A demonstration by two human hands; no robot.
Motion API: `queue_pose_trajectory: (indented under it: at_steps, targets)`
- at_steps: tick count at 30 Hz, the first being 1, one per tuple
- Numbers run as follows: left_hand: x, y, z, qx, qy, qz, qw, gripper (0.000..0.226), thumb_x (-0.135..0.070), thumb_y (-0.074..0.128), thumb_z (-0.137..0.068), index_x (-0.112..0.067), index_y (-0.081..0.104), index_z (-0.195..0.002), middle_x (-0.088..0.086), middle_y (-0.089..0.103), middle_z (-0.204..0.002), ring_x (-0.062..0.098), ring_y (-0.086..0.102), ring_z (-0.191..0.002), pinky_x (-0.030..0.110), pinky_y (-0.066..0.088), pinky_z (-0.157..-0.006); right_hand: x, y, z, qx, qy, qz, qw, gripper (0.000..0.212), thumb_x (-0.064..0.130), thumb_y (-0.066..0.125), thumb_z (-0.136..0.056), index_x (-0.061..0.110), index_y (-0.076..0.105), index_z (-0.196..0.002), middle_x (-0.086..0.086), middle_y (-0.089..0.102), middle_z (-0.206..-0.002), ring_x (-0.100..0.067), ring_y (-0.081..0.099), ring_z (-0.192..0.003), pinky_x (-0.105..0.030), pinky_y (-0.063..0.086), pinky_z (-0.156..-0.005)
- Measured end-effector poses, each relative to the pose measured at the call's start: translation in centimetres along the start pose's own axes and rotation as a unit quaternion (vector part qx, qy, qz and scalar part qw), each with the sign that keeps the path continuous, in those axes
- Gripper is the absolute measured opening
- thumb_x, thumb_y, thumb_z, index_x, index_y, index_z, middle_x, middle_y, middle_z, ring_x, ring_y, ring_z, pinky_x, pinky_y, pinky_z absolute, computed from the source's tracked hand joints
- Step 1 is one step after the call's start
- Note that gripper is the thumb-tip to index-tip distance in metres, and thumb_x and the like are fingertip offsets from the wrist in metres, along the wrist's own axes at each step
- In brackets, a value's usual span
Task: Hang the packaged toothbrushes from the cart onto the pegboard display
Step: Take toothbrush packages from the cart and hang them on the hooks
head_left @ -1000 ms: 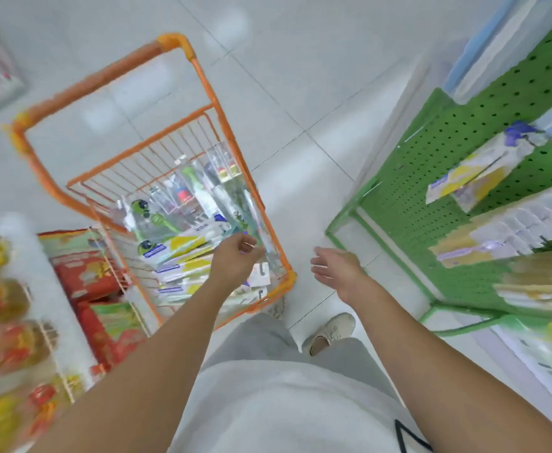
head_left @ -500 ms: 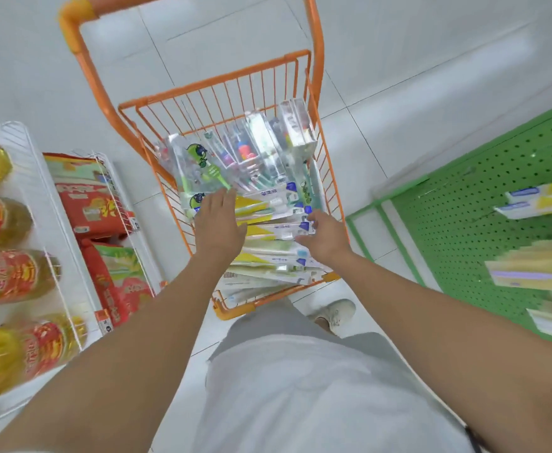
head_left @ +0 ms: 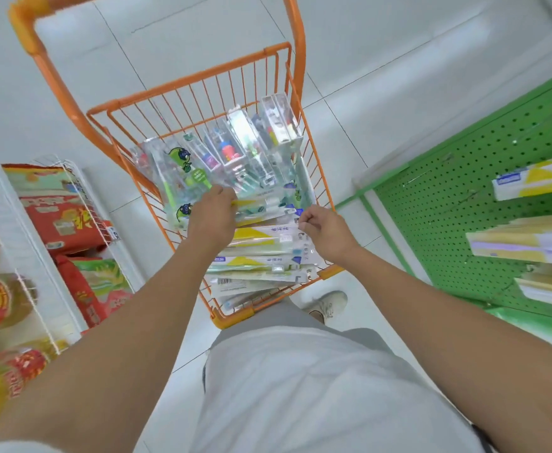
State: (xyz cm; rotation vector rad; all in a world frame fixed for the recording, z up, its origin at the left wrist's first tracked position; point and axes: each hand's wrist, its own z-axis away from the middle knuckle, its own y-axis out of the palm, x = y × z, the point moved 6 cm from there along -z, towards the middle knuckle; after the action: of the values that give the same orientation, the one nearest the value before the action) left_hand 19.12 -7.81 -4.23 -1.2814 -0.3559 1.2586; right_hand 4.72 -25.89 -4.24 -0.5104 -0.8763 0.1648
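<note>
Bright, even, nearly shadowless light; sharp centre, smeared and bent edges (wide-angle lens).

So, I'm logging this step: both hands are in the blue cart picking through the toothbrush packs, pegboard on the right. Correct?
Not quite: the cart is orange, as the head view shows. Both the left hand and right hand are in it among the toothbrush packs, green pegboard on the right.

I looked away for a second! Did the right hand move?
Yes. The right hand went from beside the orange cart into it, fingers pinching a toothbrush pack.
</note>
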Motion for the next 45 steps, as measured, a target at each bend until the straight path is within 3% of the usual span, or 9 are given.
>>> queue_pose_trajectory:
  at_steps: [5, 9, 12, 15, 24, 27, 31, 36, 45]
  targets:
    - [-4.6, -3.2, -0.1, 0.062, 0.054, 0.181, 0.98, 0.011, -0.02, 0.052, -0.101, -0.014, 0.058, -0.109, 0.008, 0.064, -0.1, 0.027, 0.061, -0.087, 0.041, 0.05, -0.078, 2.1, -5.5, 1.5, -0.038, -0.018, -0.162, 0.986, 0.008, 0.013, 0.063, -0.098, 0.01, 0.068, -0.094, -0.008, 0.069, -0.082, -0.012, 0.059, -0.071, -0.025, 0.047, -0.068]
    - [-11.5, -3.3, 0.1, 0.152, 0.036, 0.327, 0.932, 0.017, -0.008, 0.052, -0.1, -0.021, 0.062, -0.099, 0.001, 0.064, -0.087, 0.001, 0.055, -0.061, 0.019, 0.043, -0.06, 2.3, -12.4, 4.2, -0.135, -0.002, -0.28, 0.951, 0.008, 0.01, 0.067, -0.096, 0.004, 0.073, -0.096, -0.009, 0.07, -0.078, -0.015, 0.06, -0.063, -0.028, 0.052, -0.062]
    - [-16.8, -1.9, 0.9, 0.197, 0.022, 0.387, 0.9, 0.024, -0.006, 0.048, -0.101, -0.021, 0.065, -0.106, -0.005, 0.069, -0.095, 0.004, 0.063, -0.078, 0.018, 0.048, -0.073, 1.5, -17.1, 6.4, -0.192, 0.012, -0.317, 0.929, 0.008, 0.01, 0.069, -0.093, 0.006, 0.074, -0.09, -0.01, 0.071, -0.076, -0.017, 0.062, -0.059, -0.027, 0.054, -0.056]
    - [-21.4, 0.3, 1.9, 0.232, 0.012, 0.407, 0.883, 0.025, -0.005, 0.046, -0.101, -0.023, 0.063, -0.094, -0.024, 0.066, -0.078, -0.011, 0.061, -0.071, 0.004, 0.042, -0.061, -0.9, -20.2, 7.6, -0.241, 0.044, -0.32, 0.915, 0.01, 0.016, 0.073, -0.091, 0.011, 0.076, -0.083, -0.008, 0.071, -0.075, -0.015, 0.063, -0.059, -0.028, 0.056, -0.054]
    - [-32.2, 5.3, 5.5, 0.268, 0.027, 0.397, 0.877, 0.024, -0.033, 0.076, -0.087, -0.014, 0.065, -0.097, -0.002, 0.075, -0.085, 0.013, 0.07, -0.073, 0.026, 0.054, -0.071, -8.8, -26.4, 10.9, -0.417, 0.112, -0.365, 0.825, 0.017, 0.018, 0.084, -0.08, 0.015, 0.073, -0.067, 0.007, 0.068, -0.06, -0.007, 0.056, -0.05, -0.028, 0.052, -0.06]
    - [-34.4, 5.9, 5.8, 0.251, 0.047, 0.355, 0.899, 0.045, -0.019, 0.09, -0.072, -0.012, 0.064, -0.109, 0.003, 0.077, -0.096, 0.02, 0.075, -0.086, 0.034, 0.06, -0.077, -10.3, -27.8, 11.8, -0.417, 0.124, -0.401, 0.806, 0.016, 0.025, 0.079, -0.087, 0.018, 0.071, -0.075, 0.007, 0.069, -0.068, -0.006, 0.062, -0.054, -0.028, 0.05, -0.056]
    - [-36.8, 5.9, 5.4, 0.216, 0.04, 0.383, 0.897, 0.036, -0.01, 0.086, -0.075, -0.018, 0.068, -0.105, -0.003, 0.078, -0.093, 0.013, 0.075, -0.083, 0.024, 0.059, -0.068, -11.7, -28.1, 13.2, -0.277, 0.1, -0.512, 0.807, 0.023, 0.022, 0.076, -0.09, 0.006, 0.071, -0.105, -0.012, 0.077, -0.097, -0.022, 0.072, -0.071, -0.033, 0.061, -0.063]
    - [-39.4, 6.7, 4.9, 0.212, 0.07, 0.389, 0.894, 0.033, -0.004, 0.082, -0.079, -0.013, 0.071, -0.109, -0.002, 0.078, -0.094, 0.007, 0.074, -0.078, 0.015, 0.054, -0.061, -14.2, -26.4, 14.6, -0.192, 0.109, -0.501, 0.837, 0.03, 0.015, 0.083, -0.082, 0.001, 0.066, -0.104, -0.01, 0.076, -0.089, -0.019, 0.072, -0.072, -0.034, 0.062, -0.07]
    - [-39.0, 7.8, 3.2, 0.202, 0.057, 0.355, 0.911, 0.007, -0.031, 0.062, -0.098, -0.028, 0.067, -0.103, -0.008, 0.074, -0.098, 0.008, 0.07, -0.09, 0.02, 0.05, -0.07, -15.8, -26.4, 13.7, -0.295, 0.105, -0.488, 0.815, 0.012, 0.006, 0.071, -0.092, -0.001, 0.069, -0.101, -0.009, 0.076, -0.087, -0.017, 0.072, -0.069, -0.031, 0.06, -0.062]
